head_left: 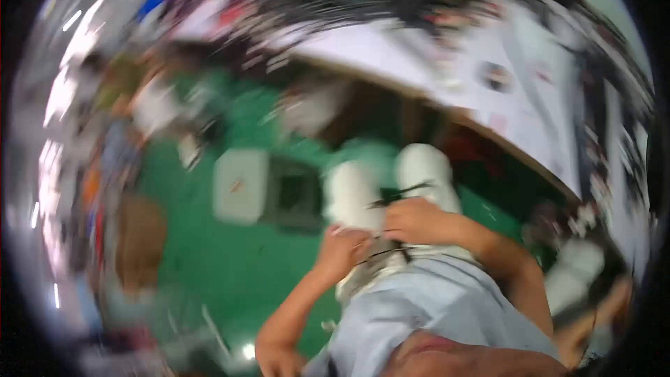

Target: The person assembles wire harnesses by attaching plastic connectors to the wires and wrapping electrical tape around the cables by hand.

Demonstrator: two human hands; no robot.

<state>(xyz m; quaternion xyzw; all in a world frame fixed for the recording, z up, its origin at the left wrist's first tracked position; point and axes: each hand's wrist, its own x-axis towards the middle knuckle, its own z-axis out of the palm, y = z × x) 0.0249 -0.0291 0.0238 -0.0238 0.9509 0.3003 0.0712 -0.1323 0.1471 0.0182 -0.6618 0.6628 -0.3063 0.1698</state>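
Note:
Both of my hands are at my lap, close together, with fingers curled in. My left hand (342,250) is beside my thigh, and what its fingers close on is too blurred to make out. To its right and slightly farther out, my right hand (419,222) lies over the other thigh, its fingers pinched around a thin dark cord-like strip (395,244). More thin dark strands (380,204) stick out past the fingertips across my white trousers (352,192). Between the hands lies a greyish patch of cloth or material on my lap, its kind unclear.
A white-topped stool (241,187) stands on the green floor (230,258) at left, beside a grey crate (294,194). A brown carton (141,241) is farther left. Ahead and right runs a white-topped table (530,122) bearing blurred dark items. Other people (157,105) show at far left.

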